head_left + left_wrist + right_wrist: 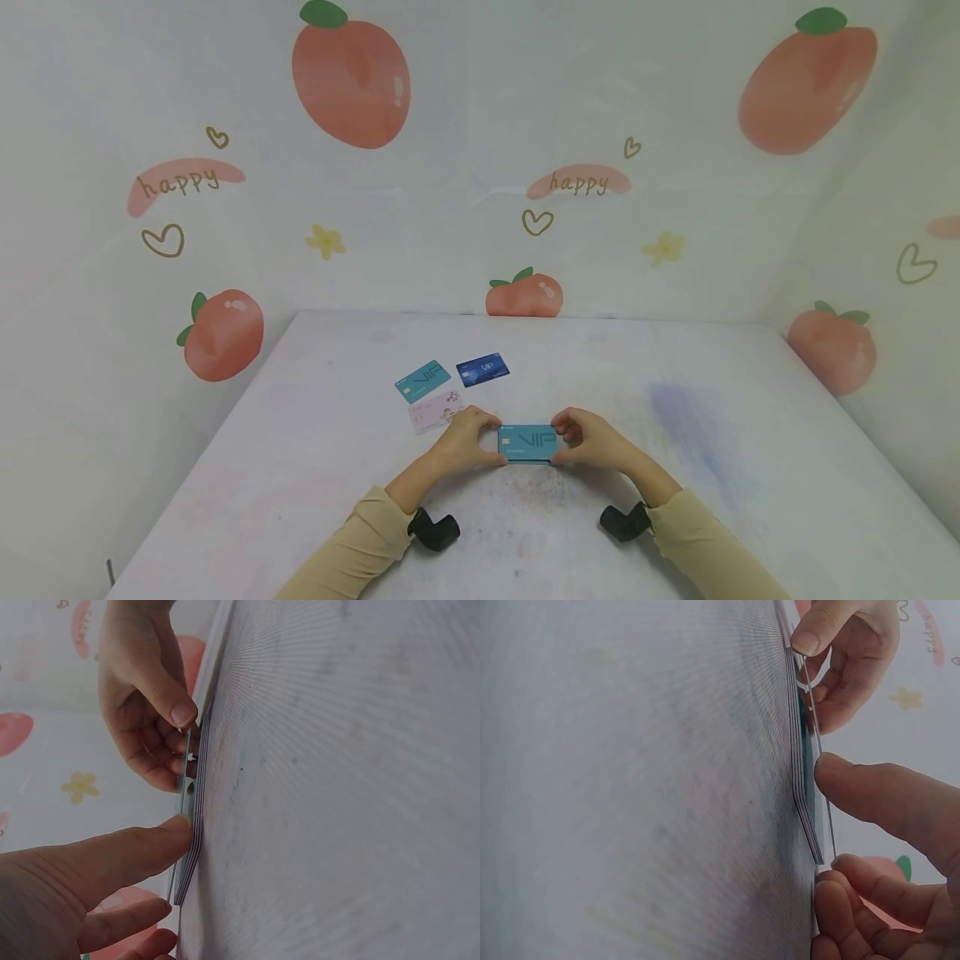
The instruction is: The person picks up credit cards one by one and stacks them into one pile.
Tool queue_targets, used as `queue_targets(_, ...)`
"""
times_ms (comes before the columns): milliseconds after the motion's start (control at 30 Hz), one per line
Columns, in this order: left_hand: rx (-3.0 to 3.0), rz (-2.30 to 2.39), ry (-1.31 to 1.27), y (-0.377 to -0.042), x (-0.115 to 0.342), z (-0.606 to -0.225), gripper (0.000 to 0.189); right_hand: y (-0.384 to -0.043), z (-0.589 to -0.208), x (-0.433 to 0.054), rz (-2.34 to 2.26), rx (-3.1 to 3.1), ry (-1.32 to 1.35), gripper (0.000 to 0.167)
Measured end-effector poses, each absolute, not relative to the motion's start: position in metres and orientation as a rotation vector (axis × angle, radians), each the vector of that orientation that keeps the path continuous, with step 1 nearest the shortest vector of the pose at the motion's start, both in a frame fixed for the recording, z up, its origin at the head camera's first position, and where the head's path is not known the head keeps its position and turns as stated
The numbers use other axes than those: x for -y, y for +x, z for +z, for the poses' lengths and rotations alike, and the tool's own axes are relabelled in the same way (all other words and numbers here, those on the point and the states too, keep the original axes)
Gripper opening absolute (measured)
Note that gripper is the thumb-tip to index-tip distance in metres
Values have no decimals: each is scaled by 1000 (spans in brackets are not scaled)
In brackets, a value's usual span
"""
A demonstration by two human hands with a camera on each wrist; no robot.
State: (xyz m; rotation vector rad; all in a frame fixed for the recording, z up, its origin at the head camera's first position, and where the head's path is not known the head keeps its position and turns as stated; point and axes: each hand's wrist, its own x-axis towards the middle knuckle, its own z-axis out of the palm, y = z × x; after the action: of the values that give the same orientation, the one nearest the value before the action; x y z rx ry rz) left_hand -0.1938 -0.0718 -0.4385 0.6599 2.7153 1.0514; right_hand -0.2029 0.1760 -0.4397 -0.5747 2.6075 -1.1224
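Note:
A teal card marked VIP is held level between both hands at the middle of the table. My left hand pinches its left end, thumb at the near edge and fingers at the far edge. At the right end, my right hand grips it the same way. Both wrist views show the card edge-on, slightly above a neat stack of cards lying on the table. A narrow gap separates card and stack. From the head view the card covers most of the stack.
Beyond my left hand lie another teal VIP card, a dark blue VIP card and a pink card partly behind that hand. A fruit-printed cloth walls the back and sides of the white table.

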Motion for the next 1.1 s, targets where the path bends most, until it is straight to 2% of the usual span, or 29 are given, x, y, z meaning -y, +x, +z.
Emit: queue_targets(1100, -2716, 1063, 645, -193, 71, -440, 52, -199, -435, -174, -1027, -2652, -622, 48)
